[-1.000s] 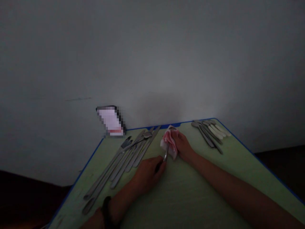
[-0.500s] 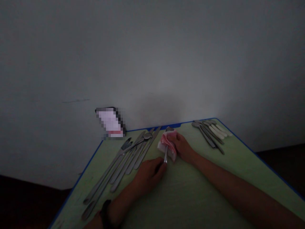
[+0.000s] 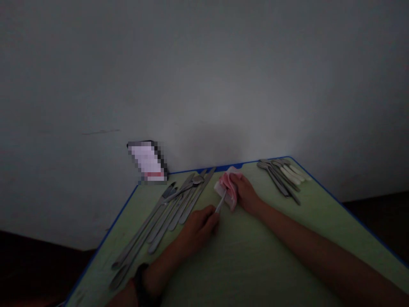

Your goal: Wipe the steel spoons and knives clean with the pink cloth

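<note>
My left hand (image 3: 201,224) is closed around the handle end of a metal spoon (image 3: 220,203) above the middle of the table. A pink and white cloth (image 3: 230,187) wraps the far part of the spoon, so its bowl is hidden now. The cloth is gripped by my right hand (image 3: 246,192), its fingers folded over the spoon. Left of my hands, several table knives (image 3: 169,225) lie side by side, and another spoon (image 3: 198,181) rests across them.
To the right lies a group of spoons and forks (image 3: 277,181), several with white handles (image 3: 291,175). A phone with a blurred screen (image 3: 147,160) leans on the wall at the back left corner. The green table (image 3: 255,264) has a blue edge and stands against the wall.
The cloth has slid over the spoon's bowl, which showed at its far end before. My left hand has shifted slightly left, tilting the handle; my right hand has moved slightly right.
</note>
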Available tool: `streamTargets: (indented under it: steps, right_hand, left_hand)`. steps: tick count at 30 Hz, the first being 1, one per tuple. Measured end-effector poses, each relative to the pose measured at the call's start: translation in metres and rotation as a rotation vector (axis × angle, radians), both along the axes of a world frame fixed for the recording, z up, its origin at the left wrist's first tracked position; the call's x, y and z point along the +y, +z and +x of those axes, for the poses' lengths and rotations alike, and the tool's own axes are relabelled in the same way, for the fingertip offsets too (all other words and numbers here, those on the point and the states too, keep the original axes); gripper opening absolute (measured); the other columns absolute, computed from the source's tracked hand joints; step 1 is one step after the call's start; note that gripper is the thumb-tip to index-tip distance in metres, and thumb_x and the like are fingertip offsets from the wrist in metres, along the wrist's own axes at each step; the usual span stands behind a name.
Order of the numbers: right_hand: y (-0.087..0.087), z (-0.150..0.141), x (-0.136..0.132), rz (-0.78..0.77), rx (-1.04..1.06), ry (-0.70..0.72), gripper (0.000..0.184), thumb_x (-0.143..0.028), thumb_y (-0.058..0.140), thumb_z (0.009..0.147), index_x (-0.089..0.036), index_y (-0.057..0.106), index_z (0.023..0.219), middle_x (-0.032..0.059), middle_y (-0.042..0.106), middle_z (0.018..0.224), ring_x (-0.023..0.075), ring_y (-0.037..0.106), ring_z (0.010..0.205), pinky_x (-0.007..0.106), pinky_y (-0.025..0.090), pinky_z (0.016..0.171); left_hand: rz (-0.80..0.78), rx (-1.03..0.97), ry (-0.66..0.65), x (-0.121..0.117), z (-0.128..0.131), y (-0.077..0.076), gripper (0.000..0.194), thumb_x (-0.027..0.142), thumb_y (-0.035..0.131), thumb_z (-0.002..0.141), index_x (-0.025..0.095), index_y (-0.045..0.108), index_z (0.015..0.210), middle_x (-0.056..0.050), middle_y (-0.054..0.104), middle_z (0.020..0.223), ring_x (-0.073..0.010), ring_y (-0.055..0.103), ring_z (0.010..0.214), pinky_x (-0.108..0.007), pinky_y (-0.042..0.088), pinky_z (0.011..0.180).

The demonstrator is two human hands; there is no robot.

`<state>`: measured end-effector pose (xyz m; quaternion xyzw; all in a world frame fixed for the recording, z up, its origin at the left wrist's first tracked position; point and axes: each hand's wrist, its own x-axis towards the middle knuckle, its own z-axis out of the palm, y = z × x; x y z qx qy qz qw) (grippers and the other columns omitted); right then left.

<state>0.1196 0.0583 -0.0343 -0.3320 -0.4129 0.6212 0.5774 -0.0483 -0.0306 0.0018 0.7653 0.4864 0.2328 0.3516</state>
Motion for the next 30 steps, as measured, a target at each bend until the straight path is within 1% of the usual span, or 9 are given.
streamTargets:
  steps: [2, 5, 7, 10, 14, 16, 20, 24, 30]
  right_hand:
    - [0.001, 0.000, 0.000, -0.025, 0.034, 0.002, 0.027, -0.040, 0.066, 0.070, -0.020, 0.061, 0.087, 0.0010, 0.065, 0.084, 0.0155, 0.059, 0.076, 0.029, 0.045, 0.075]
    - [-0.001, 0.002, -0.001, -0.058, -0.032, -0.015, 0.030, -0.034, 0.071, 0.066, -0.020, 0.061, 0.090, 0.0005, 0.066, 0.085, 0.0154, 0.059, 0.076, 0.029, 0.046, 0.074]
    - [-0.002, 0.002, -0.002, -0.057, -0.072, -0.025, 0.033, -0.035, 0.072, 0.065, -0.020, 0.061, 0.092, 0.0009, 0.067, 0.088, 0.0159, 0.059, 0.079, 0.029, 0.046, 0.076]
    - [-0.003, 0.002, -0.003, -0.031, -0.041, 0.001, 0.036, -0.040, 0.072, 0.067, -0.020, 0.061, 0.095, 0.0019, 0.067, 0.092, 0.0163, 0.060, 0.082, 0.030, 0.045, 0.079]
    - [-0.001, 0.001, -0.003, -0.048, 0.026, 0.017, 0.038, -0.046, 0.070, 0.068, -0.019, 0.062, 0.093, 0.0028, 0.067, 0.090, 0.0170, 0.061, 0.081, 0.032, 0.046, 0.080]
    - [0.001, 0.001, -0.003, -0.060, 0.037, 0.022, 0.037, -0.046, 0.070, 0.068, -0.018, 0.062, 0.092, 0.0030, 0.067, 0.089, 0.0170, 0.061, 0.080, 0.032, 0.046, 0.080]
    - [0.005, 0.002, -0.003, -0.100, 0.054, 0.021, 0.037, -0.045, 0.071, 0.067, -0.018, 0.063, 0.090, 0.0036, 0.068, 0.087, 0.0175, 0.061, 0.079, 0.031, 0.047, 0.078]
    - [0.009, 0.002, -0.003, -0.151, 0.112, 0.016, 0.035, -0.044, 0.073, 0.065, -0.018, 0.063, 0.086, 0.0024, 0.067, 0.082, 0.0159, 0.060, 0.074, 0.030, 0.048, 0.076]
    - [0.011, 0.001, -0.002, -0.128, 0.146, 0.025, 0.029, -0.041, 0.073, 0.066, -0.020, 0.063, 0.083, 0.0007, 0.066, 0.079, 0.0144, 0.060, 0.073, 0.029, 0.048, 0.077]
  left_hand:
    - [-0.001, 0.004, 0.005, 0.000, 0.001, 0.001, 0.036, 0.037, 0.036, 0.093, 0.018, 0.052, 0.066, 0.003, 0.052, 0.062, -0.0115, 0.051, 0.058, -0.022, 0.037, 0.059]
    - [-0.018, 0.020, 0.000, 0.000, 0.001, 0.000, 0.037, 0.038, 0.036, 0.093, 0.017, 0.052, 0.066, 0.003, 0.052, 0.060, -0.0111, 0.050, 0.057, -0.022, 0.036, 0.058]
    - [-0.030, 0.034, -0.008, 0.001, 0.001, -0.001, 0.039, 0.038, 0.036, 0.093, 0.017, 0.052, 0.064, 0.003, 0.051, 0.059, -0.0109, 0.050, 0.056, -0.022, 0.036, 0.058]
    - [-0.039, 0.047, -0.036, 0.000, -0.001, 0.001, 0.040, 0.038, 0.034, 0.093, 0.017, 0.052, 0.063, 0.003, 0.051, 0.058, -0.0109, 0.050, 0.055, -0.022, 0.036, 0.057]
    - [-0.034, 0.040, -0.125, -0.001, -0.003, 0.004, 0.033, 0.040, 0.039, 0.090, 0.018, 0.052, 0.070, 0.003, 0.052, 0.061, -0.0111, 0.049, 0.057, -0.022, 0.034, 0.054]
    - [-0.025, 0.040, -0.135, -0.002, -0.003, 0.004, 0.031, 0.041, 0.041, 0.090, 0.018, 0.051, 0.072, 0.004, 0.050, 0.062, -0.0110, 0.047, 0.057, -0.022, 0.033, 0.053]
    - [-0.022, 0.056, -0.101, -0.003, 0.000, 0.005, 0.031, 0.040, 0.040, 0.090, 0.018, 0.052, 0.072, 0.004, 0.050, 0.062, -0.0110, 0.047, 0.056, -0.021, 0.032, 0.052]
    - [-0.032, 0.011, -0.055, -0.002, 0.003, 0.006, 0.035, 0.039, 0.033, 0.094, 0.018, 0.052, 0.072, 0.002, 0.055, 0.064, -0.0112, 0.050, 0.059, -0.022, 0.037, 0.057]
    - [0.013, 0.011, 0.027, -0.002, 0.004, 0.007, 0.038, 0.038, 0.032, 0.095, 0.018, 0.052, 0.070, 0.002, 0.054, 0.063, -0.0124, 0.052, 0.059, -0.023, 0.037, 0.061]
